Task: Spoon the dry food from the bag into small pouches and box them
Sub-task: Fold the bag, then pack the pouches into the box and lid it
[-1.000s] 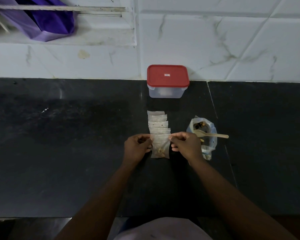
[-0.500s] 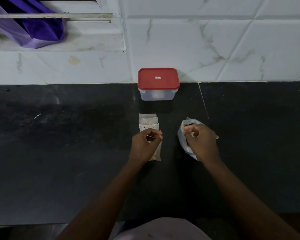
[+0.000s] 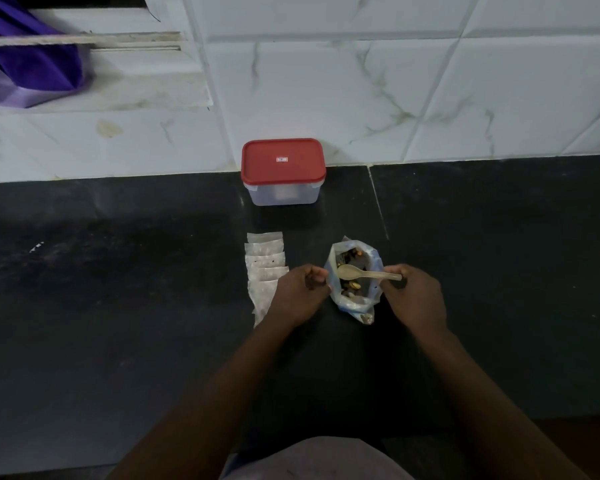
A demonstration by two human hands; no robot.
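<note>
Left grip (image 3: pixel 300 294) has crossed from the pouches to the bag (image 3: pixel 354 304) and now pinches its rim at 9 o'clock, while the right grip (image 3: pixel 414 296) has drawn back toward 3 o'clock, fingers curled round the handle end of the spoon (image 3: pixel 361 274). That spoon lies level across the open bag mouth, long axis 3 to 9 o'clock, bowl pointing to 9 above the dry food (image 3: pixel 352 284). Just beside the bag at 9 o'clock, the pouches (image 3: pixel 265 268) overlap in a 12-to-6 row on the dark tabletop (image 3: pixel 118 306), with the red-lidded box (image 3: pixel 283 171) at 12 o'clock against the tiled wall (image 3: pixel 361 98).
</note>
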